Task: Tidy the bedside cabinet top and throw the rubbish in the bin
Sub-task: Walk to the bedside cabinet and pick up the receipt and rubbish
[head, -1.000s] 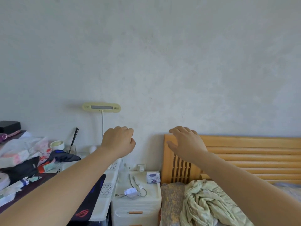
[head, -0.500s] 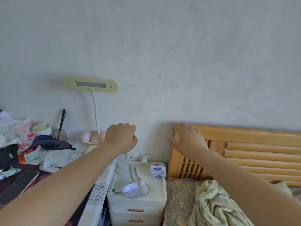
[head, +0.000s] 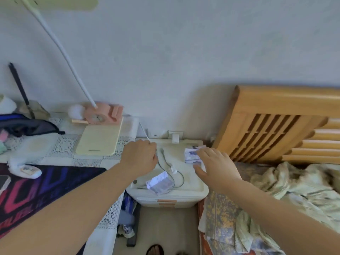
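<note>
Bedside cabinet (head: 187, 189), white plastic with drawers, standing between a desk (head: 60, 153) and a bed; its top carries the task items. Right hand (head: 217, 167), fingers spread and unclenched, hovering over the rear right corner of the top; its fingertips lie at the near edge of a small white and blue tissue packet (head: 192, 155), contact cannot be judged through the motion blur. Left hand (head: 140, 159), loosely curled into a fist, over the rear left part of the top, grasping nothing visible. Between the two hands, a thin white cable (head: 166, 162) runs forward in loops. Nearer the viewer than both hands, a small clear plastic bag with a white label (head: 159, 182) lies on the cable loops at the front left of the top. Behind the hands, a white charger (head: 175, 138) sits in a wall socket. Beyond the right hand, a wooden slatted headboard (head: 276, 124); below its forearm, crumpled bedding (head: 294, 184). Beyond the left hand, on the desk, a pink-based lamp (head: 103, 115) and a pale yellow board (head: 99, 139)
</note>
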`<state>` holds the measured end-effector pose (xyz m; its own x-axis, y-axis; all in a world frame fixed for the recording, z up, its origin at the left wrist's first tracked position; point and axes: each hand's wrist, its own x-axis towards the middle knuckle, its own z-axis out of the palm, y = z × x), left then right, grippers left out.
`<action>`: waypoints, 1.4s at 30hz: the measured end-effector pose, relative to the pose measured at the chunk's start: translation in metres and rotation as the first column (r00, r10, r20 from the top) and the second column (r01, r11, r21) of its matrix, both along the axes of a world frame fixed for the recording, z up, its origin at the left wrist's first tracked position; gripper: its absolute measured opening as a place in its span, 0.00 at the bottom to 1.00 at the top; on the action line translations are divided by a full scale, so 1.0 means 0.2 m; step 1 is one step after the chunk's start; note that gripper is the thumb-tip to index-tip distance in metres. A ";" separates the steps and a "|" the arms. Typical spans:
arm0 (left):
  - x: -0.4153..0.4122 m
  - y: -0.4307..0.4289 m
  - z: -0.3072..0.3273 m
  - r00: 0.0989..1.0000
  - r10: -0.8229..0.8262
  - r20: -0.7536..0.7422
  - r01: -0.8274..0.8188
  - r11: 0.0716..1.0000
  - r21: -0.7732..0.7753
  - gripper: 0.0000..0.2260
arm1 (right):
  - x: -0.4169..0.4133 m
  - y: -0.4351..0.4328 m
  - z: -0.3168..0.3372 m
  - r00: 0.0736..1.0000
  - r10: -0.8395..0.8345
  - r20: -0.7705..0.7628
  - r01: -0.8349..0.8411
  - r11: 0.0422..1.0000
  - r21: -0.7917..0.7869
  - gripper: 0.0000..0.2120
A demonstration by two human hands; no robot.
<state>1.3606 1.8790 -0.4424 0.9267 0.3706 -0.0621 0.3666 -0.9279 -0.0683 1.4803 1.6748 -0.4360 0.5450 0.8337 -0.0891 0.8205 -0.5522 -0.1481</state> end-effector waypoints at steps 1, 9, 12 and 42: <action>0.01 0.01 -0.09 1.000 0.004 -0.018 -0.004 1.000 -0.015 0.12 | 0.01 0.01 -0.09 0.999 0.027 -0.020 -0.028 0.999 -0.035 0.21; 0.04 0.02 -0.82 0.982 0.163 -0.098 -0.182 0.957 -0.228 0.08 | 0.15 0.14 -0.74 0.982 0.087 -0.168 -0.110 0.986 -0.128 0.20; 0.05 0.01 -1.04 0.969 0.234 -0.078 -0.247 0.934 -0.257 0.13 | 0.19 0.19 -0.94 0.974 0.102 -0.201 -0.131 0.982 -0.137 0.22; 0.05 0.06 -1.09 0.843 0.527 -0.108 -0.474 0.633 -0.612 0.16 | 0.31 0.41 -1.13 0.957 -0.040 -0.287 0.059 0.996 0.059 0.16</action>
